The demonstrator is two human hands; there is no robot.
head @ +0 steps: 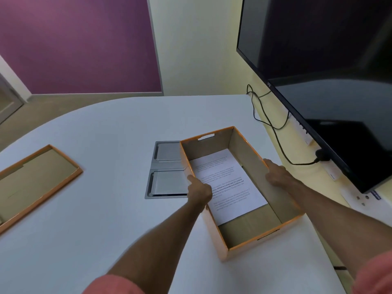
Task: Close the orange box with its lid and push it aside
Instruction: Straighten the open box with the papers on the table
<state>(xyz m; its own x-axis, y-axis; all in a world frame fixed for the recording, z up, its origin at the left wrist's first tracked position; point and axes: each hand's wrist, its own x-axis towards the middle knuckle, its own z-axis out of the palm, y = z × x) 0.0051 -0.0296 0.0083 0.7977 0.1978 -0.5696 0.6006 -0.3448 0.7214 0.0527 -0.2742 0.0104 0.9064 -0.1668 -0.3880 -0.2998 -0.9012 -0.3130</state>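
The orange box (250, 166) stands open on the white table (95, 209), right of centre, with a printed white sheet (224, 179) lying flat on its bottom. My left hand (199, 190) grips the box's left long wall, fingers over the rim. My right hand (280, 172) holds the right long wall from outside. The lid (31, 183) lies upside down at the table's far left, brown inside facing up, apart from both hands.
A grey cable hatch (165, 172) is set into the table just left of the box. A large dark screen (328, 71) hangs on the right wall, with black cables (271, 124) and sockets beside the table's right edge.
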